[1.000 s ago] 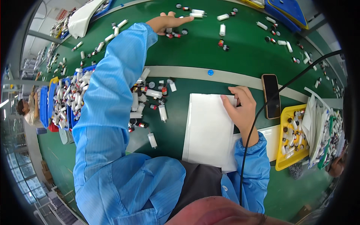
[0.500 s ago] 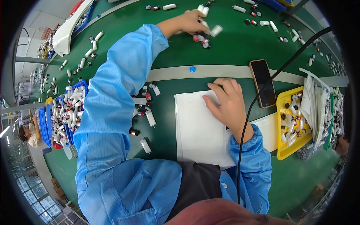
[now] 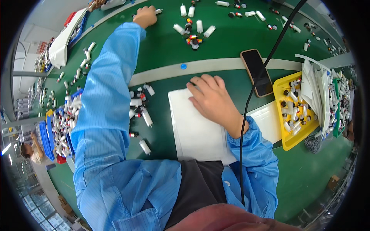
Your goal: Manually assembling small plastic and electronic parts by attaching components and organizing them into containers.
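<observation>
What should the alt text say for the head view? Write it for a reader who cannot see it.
Seen from above, a person in a blue coat reaches the left hand far across a green table, closed on a small white tube, while the right hand rests flat on a white sheet. A phone and a yellow tray of vials lie to the right.

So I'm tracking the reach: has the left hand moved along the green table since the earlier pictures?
Yes. The left hand was at the cluster of small white tubes; now it lies left of them, closed on a white tube.
</observation>
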`<state>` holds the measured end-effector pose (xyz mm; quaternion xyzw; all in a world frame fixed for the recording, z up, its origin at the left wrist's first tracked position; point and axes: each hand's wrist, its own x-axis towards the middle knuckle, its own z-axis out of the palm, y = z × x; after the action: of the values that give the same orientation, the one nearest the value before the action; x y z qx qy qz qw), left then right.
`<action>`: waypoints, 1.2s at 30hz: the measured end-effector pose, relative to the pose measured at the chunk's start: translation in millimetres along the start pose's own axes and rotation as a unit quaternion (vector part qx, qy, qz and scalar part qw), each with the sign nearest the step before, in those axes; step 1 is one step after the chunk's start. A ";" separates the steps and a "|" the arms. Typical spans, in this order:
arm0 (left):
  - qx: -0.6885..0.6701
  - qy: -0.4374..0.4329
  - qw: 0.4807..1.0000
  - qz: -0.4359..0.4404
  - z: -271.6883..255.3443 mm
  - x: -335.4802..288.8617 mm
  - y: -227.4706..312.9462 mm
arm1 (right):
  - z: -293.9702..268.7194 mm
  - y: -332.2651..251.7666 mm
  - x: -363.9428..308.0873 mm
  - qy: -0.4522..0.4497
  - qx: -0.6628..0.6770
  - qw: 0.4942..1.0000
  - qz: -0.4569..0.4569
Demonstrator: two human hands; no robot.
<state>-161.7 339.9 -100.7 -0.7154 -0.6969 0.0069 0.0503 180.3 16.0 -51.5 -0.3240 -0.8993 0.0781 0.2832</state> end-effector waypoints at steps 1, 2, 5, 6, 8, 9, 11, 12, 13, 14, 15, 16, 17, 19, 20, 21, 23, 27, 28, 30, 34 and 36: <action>0.009 0.005 0.999 0.038 2.9 -4.6 -8.9 | -2.6 -4.1 -2.2 -0.006 0.002 1.000 -0.003; -0.014 -0.023 0.998 0.048 4.9 -9.0 -12.7 | -8.1 -6.6 -1.0 -0.014 0.005 1.000 -0.015; -0.182 0.003 0.980 0.079 -59.9 -41.6 57.8 | -6.4 -12.1 4.7 -0.021 0.008 1.000 -0.013; -0.204 0.022 0.975 0.085 -71.9 -52.4 63.1 | -3.1 -18.1 5.1 -0.027 0.020 0.999 -0.009; -0.277 -0.028 0.957 0.078 -108.8 -90.1 72.9 | 4.5 -34.2 8.1 -0.038 0.097 0.995 0.010; -0.300 0.037 0.949 0.087 -112.9 -108.3 83.6 | 10.7 -37.8 6.7 -0.047 0.080 0.995 0.033; -0.287 0.140 0.945 0.078 -105.0 -138.3 80.4 | 21.0 -39.4 16.8 -0.056 0.042 0.997 0.032; -0.290 0.186 0.935 0.085 -105.3 -164.3 88.6 | 25.4 -39.1 15.6 -0.066 0.016 0.997 0.029; -0.351 0.161 0.918 0.090 -116.9 -188.7 95.3 | 28.0 -39.6 14.9 -0.075 -0.009 0.997 0.030; -0.410 0.133 0.897 0.097 -134.5 -211.4 100.2 | 30.0 -39.9 16.7 -0.068 -0.022 0.997 0.027; -0.478 0.112 0.866 0.095 -142.5 -229.8 106.8 | 32.7 -39.8 16.9 -0.064 -0.036 0.997 0.032; -0.526 0.094 0.841 0.091 -152.0 -255.1 111.4 | 35.3 -40.8 15.7 -0.061 -0.045 0.997 0.034; -0.574 0.077 0.810 0.093 -161.7 -277.2 115.8 | 38.6 -39.3 15.1 -0.030 -0.044 0.998 0.023; -0.644 0.056 0.756 0.100 -163.8 -297.1 117.9 | 41.4 -39.6 14.0 -0.030 -0.067 0.997 0.020; -0.670 0.049 0.733 0.106 -156.2 -303.3 118.4 | 42.4 -40.4 14.0 -0.031 -0.078 0.996 0.018; -0.695 0.040 0.709 0.112 -150.7 -306.2 117.5 | 41.8 -41.3 16.4 -0.026 -0.063 0.998 0.015; -0.737 0.019 0.669 0.096 -140.6 -304.2 113.0 | 39.9 -43.4 16.8 -0.019 -0.036 0.999 0.020; -0.763 0.006 0.644 0.052 -136.6 -302.2 102.3 | 51.9 -34.6 11.9 0.016 -0.029 0.999 -0.022; -0.773 0.015 0.630 0.064 -128.2 -299.3 103.3 | 52.8 -31.0 10.2 0.018 -0.034 0.998 -0.040; -0.853 0.017 0.522 0.003 -130.0 -297.4 111.2 | 50.8 -29.1 7.8 0.026 -0.024 0.998 -0.054; -0.873 -0.063 0.484 -0.023 -139.4 -301.0 104.7 | 42.6 -31.8 8.7 -0.019 0.044 0.999 0.008; -0.889 -0.056 0.452 -0.044 -140.0 -303.2 106.7 | 41.0 -31.4 10.5 -0.039 0.067 0.997 0.026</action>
<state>-52.9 26.2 11.7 -0.3367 -0.3558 -0.5784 -0.6523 133.8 -0.1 -70.4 -0.3240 -0.8938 0.1580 0.2669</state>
